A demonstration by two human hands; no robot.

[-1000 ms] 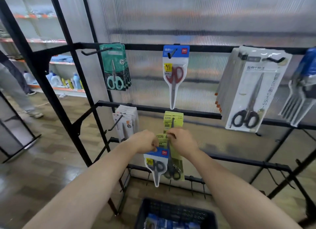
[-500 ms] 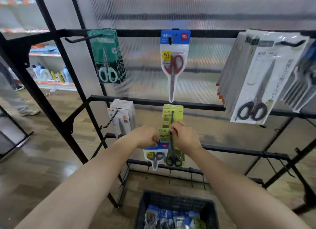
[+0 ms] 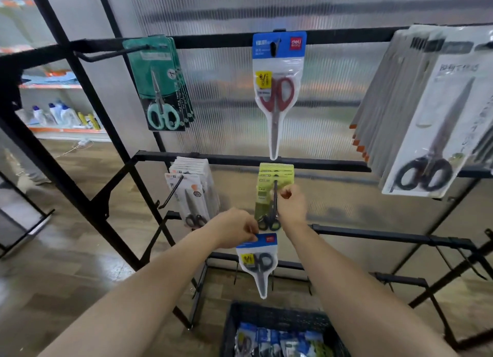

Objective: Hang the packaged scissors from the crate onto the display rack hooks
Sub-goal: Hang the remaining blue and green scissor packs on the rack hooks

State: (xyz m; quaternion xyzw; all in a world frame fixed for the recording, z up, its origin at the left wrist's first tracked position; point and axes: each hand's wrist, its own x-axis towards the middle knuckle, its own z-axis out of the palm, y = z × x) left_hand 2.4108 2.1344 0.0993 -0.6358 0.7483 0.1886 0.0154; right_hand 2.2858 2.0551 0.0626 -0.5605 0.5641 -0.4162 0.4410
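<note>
Black plastic forms the crate (image 3: 277, 320) at the near edge, bottom centre, and blue-topped packaged scissors (image 3: 269, 342) lie stacked inside it. Two bare forearms reach up and away over the crate. The left hand (image 3: 234, 230) is curled, thumb and fingers pinching the blue header of a black-handled scissors pack (image 3: 258, 263). That pack hangs point down from the grip, in the air in front of the lower rails and not on any hook. Just to the right and a little higher, the right hand (image 3: 293, 206) is raised at the middle tier. Its fingers are curled and pinch the front card of the yellow-green packs (image 3: 276, 171) beside their black hook (image 3: 275, 190).

Underfoot is brown wood-look flooring (image 3: 53, 263). The display rack (image 3: 240, 159) is black metal with horizontal rails. On the middle rail, left of the yellow-green packs, hang white and orange packs (image 3: 192, 194). The top rail carries teal packs (image 3: 160, 89) on the left, a red-handled scissors pack (image 3: 277, 89) in the centre and large white packs (image 3: 432, 121) on the right. Behind the rack stands a ribbed translucent panel (image 3: 320, 9). Far left, a shelf holds small bottles (image 3: 61, 115).
</note>
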